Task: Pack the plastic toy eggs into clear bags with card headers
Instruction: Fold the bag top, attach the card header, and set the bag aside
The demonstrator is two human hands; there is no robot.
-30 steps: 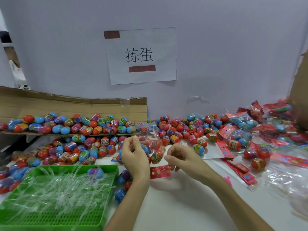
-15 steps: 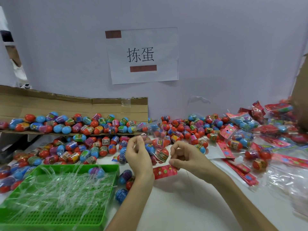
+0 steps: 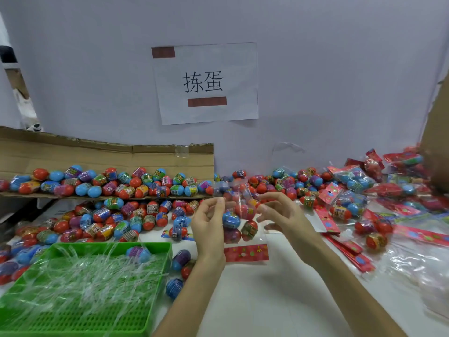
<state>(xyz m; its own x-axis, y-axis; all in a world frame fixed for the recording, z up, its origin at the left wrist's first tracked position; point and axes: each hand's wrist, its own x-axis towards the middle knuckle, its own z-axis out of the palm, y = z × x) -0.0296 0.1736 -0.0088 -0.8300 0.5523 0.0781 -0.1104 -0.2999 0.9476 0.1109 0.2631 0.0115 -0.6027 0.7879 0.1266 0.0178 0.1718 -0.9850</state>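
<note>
Plastic bag (image 3: pixel 240 198) of eggs (image 3: pixel 230 219) is hanging between my left grip (image 3: pixel 209 222) and right grip (image 3: pixel 281 215), both pinching its top; fetching the card header (image 3: pixel 246 252) is probably next.

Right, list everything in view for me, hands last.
Cardboard flap: one, brown; left, against wall.
Toy eggs: many, red, blue, purple; loose across flap and table.
Green tray: one; near left, holding clear plastic strips.
Clear bag: one, eggs inside; held up, centre.
Card header: one, red; flat on table below the bag.
Packed bags: many, red headers; heaped right.
Spare card headers: stack, red; right of centre.
Paper sign: one, white; on wall.
Hands: left hand, right hand; both pinch the bag.
</note>
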